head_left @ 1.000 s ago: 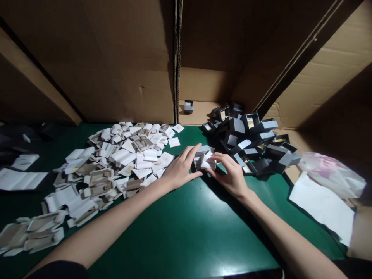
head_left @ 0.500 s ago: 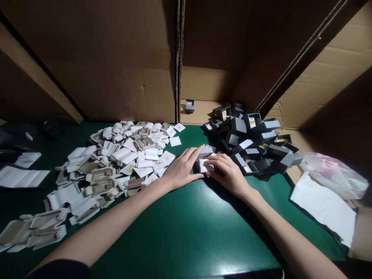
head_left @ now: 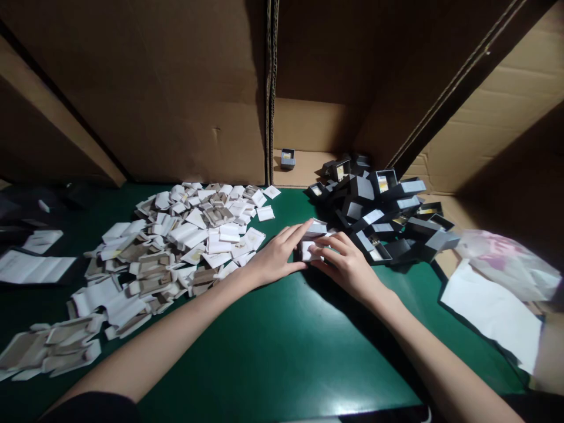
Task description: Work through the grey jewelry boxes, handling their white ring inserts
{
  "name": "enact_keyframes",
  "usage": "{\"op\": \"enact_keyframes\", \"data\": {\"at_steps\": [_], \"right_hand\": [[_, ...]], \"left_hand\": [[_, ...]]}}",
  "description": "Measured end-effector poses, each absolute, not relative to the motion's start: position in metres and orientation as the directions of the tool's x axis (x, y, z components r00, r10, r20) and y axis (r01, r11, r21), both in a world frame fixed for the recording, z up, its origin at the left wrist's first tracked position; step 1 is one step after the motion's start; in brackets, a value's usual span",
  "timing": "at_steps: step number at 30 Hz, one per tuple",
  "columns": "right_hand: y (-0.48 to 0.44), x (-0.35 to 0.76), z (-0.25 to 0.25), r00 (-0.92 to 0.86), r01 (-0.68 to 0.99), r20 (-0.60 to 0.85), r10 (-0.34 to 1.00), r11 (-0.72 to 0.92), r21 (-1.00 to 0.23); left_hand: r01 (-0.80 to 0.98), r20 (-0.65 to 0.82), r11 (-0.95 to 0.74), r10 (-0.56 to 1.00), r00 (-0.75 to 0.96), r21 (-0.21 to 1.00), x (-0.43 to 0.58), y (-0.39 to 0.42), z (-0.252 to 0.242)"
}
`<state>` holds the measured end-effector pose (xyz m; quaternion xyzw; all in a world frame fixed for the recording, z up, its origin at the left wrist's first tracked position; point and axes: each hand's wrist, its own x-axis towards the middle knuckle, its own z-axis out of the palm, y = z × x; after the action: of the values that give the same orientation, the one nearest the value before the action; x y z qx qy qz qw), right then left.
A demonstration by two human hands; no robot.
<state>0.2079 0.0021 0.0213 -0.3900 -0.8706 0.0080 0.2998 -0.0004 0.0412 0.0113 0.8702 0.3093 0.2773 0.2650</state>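
Observation:
Near the middle of the table lies a small black box, its grey lid flap point(head_left: 315, 228) standing up at the far side. My left hand point(head_left: 278, 254) grips it from the left, fingers along the far side and thumb at the near edge. A folded white card insert point(head_left: 307, 251) sits in the box opening, though how deep I cannot tell. My right hand point(head_left: 342, 258) bends over from the right with its fingertips pressed on the insert, partly covering it. Left of my hands spreads a heap of white folded card inserts point(head_left: 189, 235).
A pile of open black boxes point(head_left: 363, 191) stands at the back right, beside cardboard walls point(head_left: 202, 94). One small box point(head_left: 288, 158) sits apart on cardboard. At the right lie a plastic bag point(head_left: 506, 261) and a white sheet point(head_left: 491, 314); the table point(head_left: 264, 364) is green.
My right fingers have shifted slightly left across the white insert, and the thumb is now tucked closer. My left hand keeps nearly the same hold on the box.

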Motion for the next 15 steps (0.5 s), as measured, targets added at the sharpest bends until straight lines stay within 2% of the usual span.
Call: {"op": "enact_keyframes", "data": {"at_steps": [5,8,11,15], "right_hand": [[-0.002,0.206,0.025,-0.519,0.664,0.502,0.693,0.696,-0.274],[-0.001,0.211,0.028,-0.576,0.646,0.444,0.686,0.715,-0.267],[0.001,0.217,0.030,-0.625,0.669,0.396,0.672,0.723,-0.171],[0.000,0.219,0.030,-0.590,0.734,0.500,0.634,0.679,0.004]], "left_hand": [[0.400,0.221,-0.536,0.762,0.608,0.744,-0.002,0.043,0.010],[0.371,0.195,-0.497,0.766,0.613,0.785,-0.003,0.046,0.011],[0.353,0.171,-0.482,0.751,0.637,0.802,-0.003,0.049,0.014],[0.411,0.208,-0.535,0.760,0.616,0.738,0.001,0.047,0.019]]}}
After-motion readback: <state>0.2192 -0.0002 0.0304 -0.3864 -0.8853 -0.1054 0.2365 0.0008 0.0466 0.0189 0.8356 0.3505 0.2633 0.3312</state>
